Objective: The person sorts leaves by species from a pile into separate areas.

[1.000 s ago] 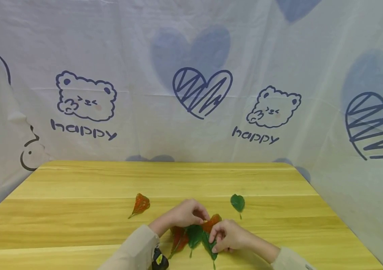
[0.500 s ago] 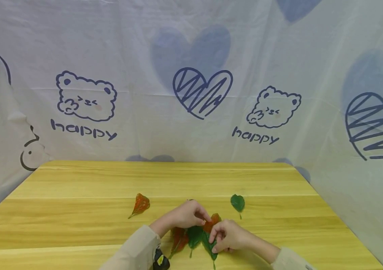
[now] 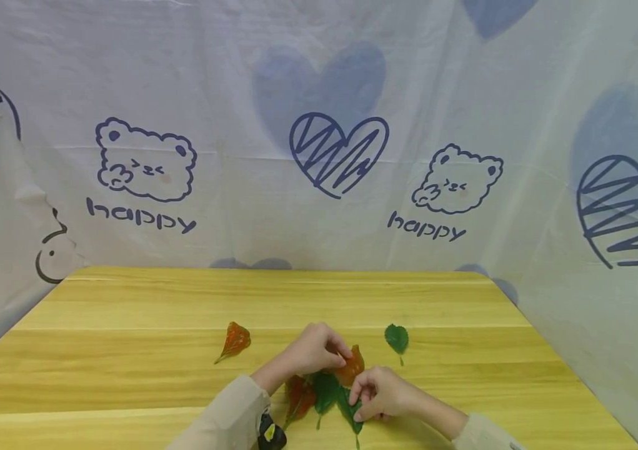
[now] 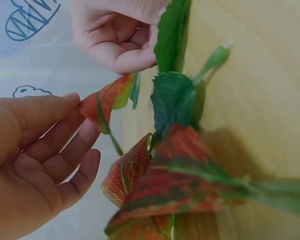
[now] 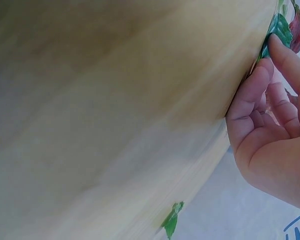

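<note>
My left hand [image 3: 313,351] pinches an orange-red leaf [image 3: 353,367] at its edge between thumb and fingers. In the left wrist view that leaf [image 4: 106,104] is tilted, with its stem towards the other leaves. My right hand [image 3: 388,395] pinches a green leaf [image 3: 347,407] low over the table, just right of a second green leaf [image 3: 325,392]. To the left of these lies a red leaf [image 3: 299,399] with green veins, partly covered by my left hand and sleeve. In the left wrist view another red leaf [image 4: 127,170] shows behind the nearest one.
A separate red leaf [image 3: 236,339] lies farther back on the left of the wooden table [image 3: 127,362]. A single green leaf [image 3: 396,337] lies at the back right. A printed white curtain [image 3: 240,206] hangs behind the table.
My left hand has moved slightly up and away, and the orange-red leaf has shifted and tilted up with it. My right hand has stayed in place on the green leaf.
</note>
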`<state>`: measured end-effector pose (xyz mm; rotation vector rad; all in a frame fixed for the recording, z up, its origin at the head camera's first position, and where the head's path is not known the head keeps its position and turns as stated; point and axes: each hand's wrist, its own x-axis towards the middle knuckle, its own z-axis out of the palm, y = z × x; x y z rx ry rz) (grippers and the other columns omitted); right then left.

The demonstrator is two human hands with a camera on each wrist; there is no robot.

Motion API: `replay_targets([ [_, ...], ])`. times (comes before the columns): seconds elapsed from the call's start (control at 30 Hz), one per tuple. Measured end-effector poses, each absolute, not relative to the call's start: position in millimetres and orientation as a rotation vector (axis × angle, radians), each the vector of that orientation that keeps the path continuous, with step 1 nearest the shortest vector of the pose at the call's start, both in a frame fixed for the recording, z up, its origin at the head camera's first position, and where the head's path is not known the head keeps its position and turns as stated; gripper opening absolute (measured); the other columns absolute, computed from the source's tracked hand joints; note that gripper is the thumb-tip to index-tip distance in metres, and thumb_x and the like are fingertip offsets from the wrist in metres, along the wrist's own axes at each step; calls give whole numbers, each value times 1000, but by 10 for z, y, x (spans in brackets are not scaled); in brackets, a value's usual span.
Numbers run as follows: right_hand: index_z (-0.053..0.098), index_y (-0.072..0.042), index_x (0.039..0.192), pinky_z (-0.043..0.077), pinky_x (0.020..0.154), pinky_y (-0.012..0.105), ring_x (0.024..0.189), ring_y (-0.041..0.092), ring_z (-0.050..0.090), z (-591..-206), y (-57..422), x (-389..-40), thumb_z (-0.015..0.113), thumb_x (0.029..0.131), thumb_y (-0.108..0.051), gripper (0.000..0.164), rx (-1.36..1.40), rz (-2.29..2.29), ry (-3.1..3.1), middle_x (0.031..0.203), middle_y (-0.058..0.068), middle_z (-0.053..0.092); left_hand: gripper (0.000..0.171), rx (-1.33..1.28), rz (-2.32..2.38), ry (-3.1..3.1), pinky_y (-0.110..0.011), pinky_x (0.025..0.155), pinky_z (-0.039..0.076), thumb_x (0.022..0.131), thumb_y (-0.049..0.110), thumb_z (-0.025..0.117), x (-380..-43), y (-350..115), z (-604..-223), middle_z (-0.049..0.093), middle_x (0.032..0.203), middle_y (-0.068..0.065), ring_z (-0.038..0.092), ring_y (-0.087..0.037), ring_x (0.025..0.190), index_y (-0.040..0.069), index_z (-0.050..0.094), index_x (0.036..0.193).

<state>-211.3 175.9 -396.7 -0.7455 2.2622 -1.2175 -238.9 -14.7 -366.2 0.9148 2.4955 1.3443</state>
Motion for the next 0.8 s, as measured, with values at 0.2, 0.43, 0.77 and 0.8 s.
replay_targets([
  [0.2, 63, -3, 77, 34, 36, 14, 40, 2, 39, -3978, 1755, -2120, 72, 71, 1, 11, -736, -1201, 2278, 56, -3, 52, 8, 942, 1388, 2554, -20, 53, 47, 75, -6, 66, -2382, -166, -3625, 66, 76, -9, 58, -10, 64, 0, 70, 78],
  [0.43, 63, -3, 77, 34, 36, 15, 40, 3, 39, -3967, 1758, -2111, 72, 71, 1, 11, -716, -1209, 2274, 56, -3, 52, 8, 944, 1415, 2591, -21, 56, 48, 76, -5, 67, -2398, -227, -3598, 66, 78, -8, 60, -13, 67, 2, 70, 78],
  [0.77, 63, -2, 77, 34, 36, 16, 40, 3, 39, -3967, 1754, -2110, 71, 71, 1, 11, -712, -1217, 2261, 55, -2, 51, 7, 892, 1458, 2628, -22, 59, 49, 77, -3, 66, -2420, -353, -3560, 66, 78, -8, 60, -13, 67, 1, 70, 81],
  [0.8, 63, -2, 77, 34, 36, 16, 40, 3, 39, -3967, 1753, -2110, 71, 71, 1, 11, -713, -1217, 2261, 55, -2, 51, 7, 889, 1459, 2636, -22, 60, 49, 78, -4, 65, -2425, -367, -3565, 66, 78, -8, 60, -13, 67, 1, 70, 81],
])
